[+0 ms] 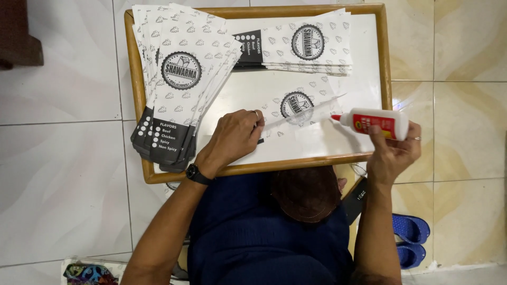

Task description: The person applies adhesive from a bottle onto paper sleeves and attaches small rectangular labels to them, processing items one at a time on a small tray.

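Left hand presses flat, fingers spread, on the thin, floppy paper sheet; right hand grips the light, squeezable glue bottle around its middle.

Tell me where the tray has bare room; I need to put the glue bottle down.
Bare white surface lies at the tray's right edge, below the top paper stack, beside the glue bottle. The left side is crowded by fanned paper sleeves; the left hand pins a sheet mid-tray.
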